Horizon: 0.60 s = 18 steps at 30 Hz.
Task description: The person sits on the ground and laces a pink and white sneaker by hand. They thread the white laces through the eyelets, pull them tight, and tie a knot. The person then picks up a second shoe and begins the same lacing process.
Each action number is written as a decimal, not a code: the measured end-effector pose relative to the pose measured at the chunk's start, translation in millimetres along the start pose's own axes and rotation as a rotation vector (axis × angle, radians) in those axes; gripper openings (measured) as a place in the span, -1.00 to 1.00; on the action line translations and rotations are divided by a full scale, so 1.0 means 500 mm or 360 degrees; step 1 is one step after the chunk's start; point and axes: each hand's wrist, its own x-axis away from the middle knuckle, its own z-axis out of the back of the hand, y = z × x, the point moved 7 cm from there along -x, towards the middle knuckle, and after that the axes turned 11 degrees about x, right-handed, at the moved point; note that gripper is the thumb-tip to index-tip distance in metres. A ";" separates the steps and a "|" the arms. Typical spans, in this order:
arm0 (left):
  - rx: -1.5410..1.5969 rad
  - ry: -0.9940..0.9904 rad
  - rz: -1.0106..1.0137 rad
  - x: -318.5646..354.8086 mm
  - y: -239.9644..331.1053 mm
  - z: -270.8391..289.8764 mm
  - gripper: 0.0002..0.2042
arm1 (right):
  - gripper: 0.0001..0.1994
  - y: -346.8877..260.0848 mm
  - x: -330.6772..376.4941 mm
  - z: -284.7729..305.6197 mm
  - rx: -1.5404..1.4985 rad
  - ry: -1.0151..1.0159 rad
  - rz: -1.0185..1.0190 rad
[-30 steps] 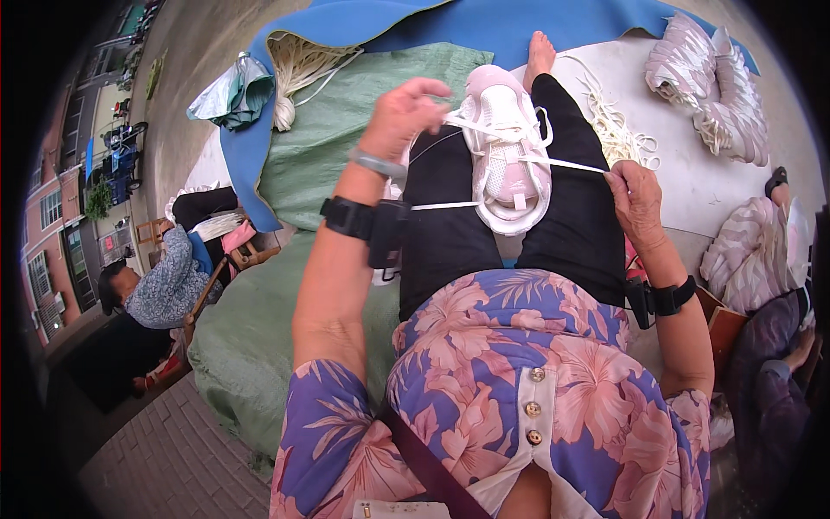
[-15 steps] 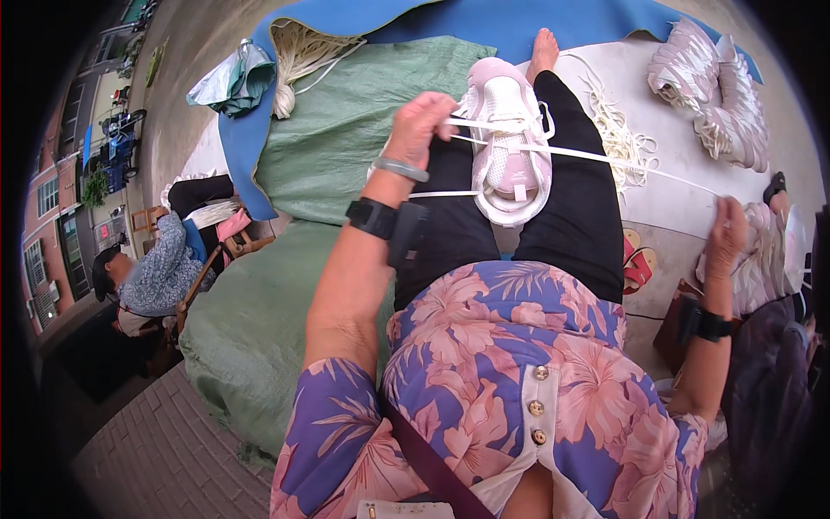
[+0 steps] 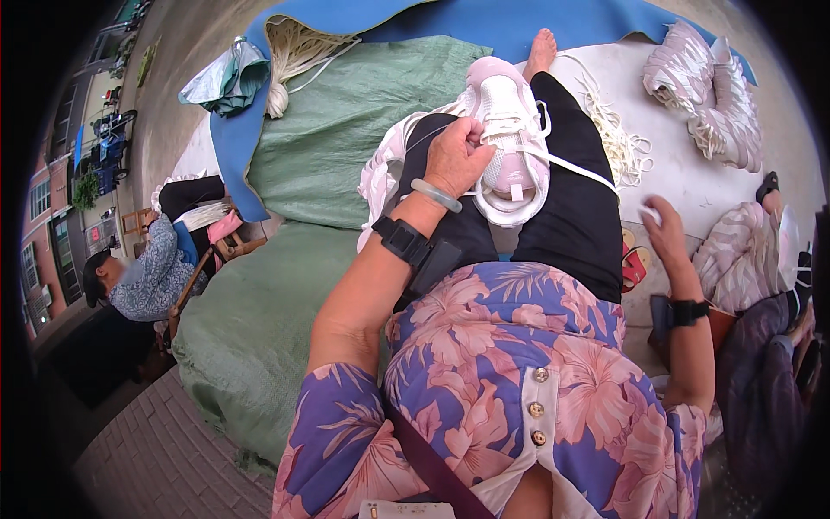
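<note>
While the left hand (image 3: 458, 157) pinches laces (image 3: 506, 128) on the shoe (image 3: 513, 169), the right hand (image 3: 669, 230), fingers apart, hangs past the right edge of the lap (image 3: 566, 227).

Pink-white shoe (image 3: 503, 178), toe pointing away, on lap (image 3: 566, 221); lace (image 3: 571, 165) trailing right

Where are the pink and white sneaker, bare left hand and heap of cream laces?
Pink and white sneaker (image 3: 510, 171): head view, its tongue.
Bare left hand (image 3: 455, 161): head view, its back.
Heap of cream laces (image 3: 622, 149): head view, its middle strands.
</note>
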 end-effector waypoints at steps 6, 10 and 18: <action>-0.0183 -0.0032 -0.0103 0.019 0.015 -0.006 -0.71 | -0.59 -0.396 -0.110 0.022 0.0000 0.0390 0.0819; -0.0108 -0.0018 -0.0001 0.022 0.002 -0.002 -0.71 | -0.62 -0.446 -0.131 -0.022 0.0176 0.0084 0.0694; -0.0155 -0.0037 -0.0035 0.021 -0.003 -0.009 -0.74 | -0.84 -0.367 -0.131 0.002 0.0066 0.0176 0.0527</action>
